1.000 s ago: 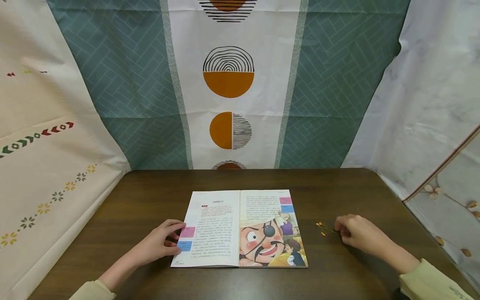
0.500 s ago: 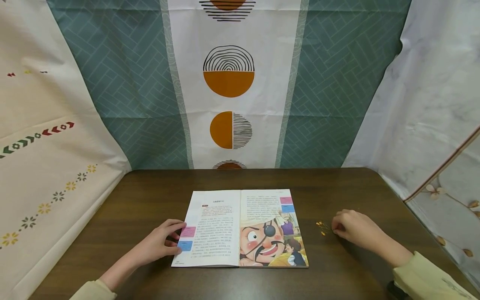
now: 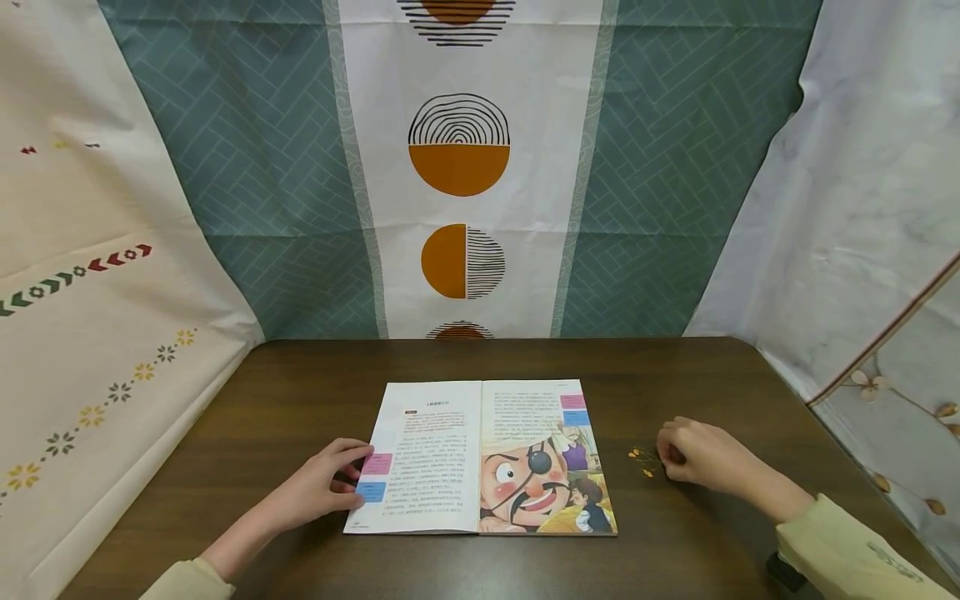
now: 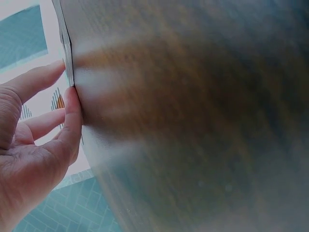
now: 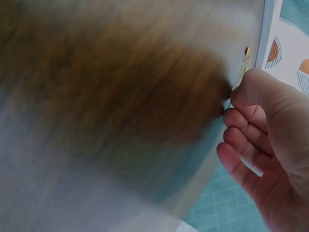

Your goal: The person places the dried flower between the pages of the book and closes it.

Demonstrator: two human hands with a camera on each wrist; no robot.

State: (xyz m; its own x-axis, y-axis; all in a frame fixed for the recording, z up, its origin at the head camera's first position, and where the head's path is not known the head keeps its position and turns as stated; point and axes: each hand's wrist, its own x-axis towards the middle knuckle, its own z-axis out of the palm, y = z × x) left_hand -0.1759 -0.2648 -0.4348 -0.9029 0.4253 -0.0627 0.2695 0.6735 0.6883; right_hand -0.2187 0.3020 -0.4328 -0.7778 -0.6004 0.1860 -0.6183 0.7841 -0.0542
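An open picture book (image 3: 431,467) lies on the brown table, with text on its left page and a cartoon of an eye-patched pirate on its right page. My left hand (image 3: 322,486) rests at the book's left edge; its spread thumb and fingertips touch the page beside the pink and blue boxes. In the left wrist view, the fingers (image 4: 72,106) meet the book's thin edge (image 4: 66,48). To the right of the book, my right hand (image 3: 697,454) pinches the stem end of a small sprig of yellow flowers (image 3: 647,472) between thumb and curled forefinger, low over the table.
The dark wooden table (image 3: 315,392) extends around the book. Behind it hangs a green and white patterned cloth (image 3: 465,208). A cream cloth (image 3: 112,333) closes off the left side, and a pale marbled cloth (image 3: 847,208) the right.
My right hand has shifted slightly left, and the flower sprig has moved a little left and nearer to me. The left hand and the book stay in place.
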